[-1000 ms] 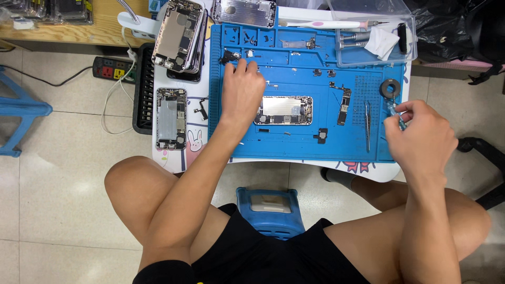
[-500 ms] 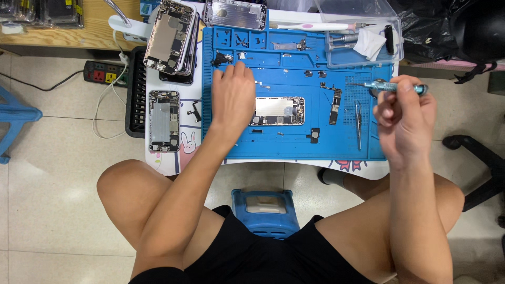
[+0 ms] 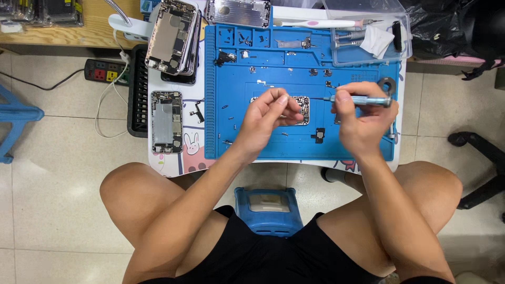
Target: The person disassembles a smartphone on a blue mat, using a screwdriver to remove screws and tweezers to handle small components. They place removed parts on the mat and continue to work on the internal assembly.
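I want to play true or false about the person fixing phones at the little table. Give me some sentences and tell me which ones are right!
1. The right hand holds a slim blue-handled screwdriver. True.
2. The rubbery work mat is red. False: it is blue.
3. An opened silver phone body lies left of the mat. True.
4. The left hand grips a hammer. False: its fingers are pinched together; whether they hold anything is too small to tell.
5. The screwdriver stands upright. False: it lies sideways, tip toward the left hand.

Pale floor tiles (image 3: 52,173) surround a small white table (image 3: 179,163), with a wooden bench (image 3: 89,31), blue stool (image 3: 268,210) and black chair base (image 3: 481,158) nearby.
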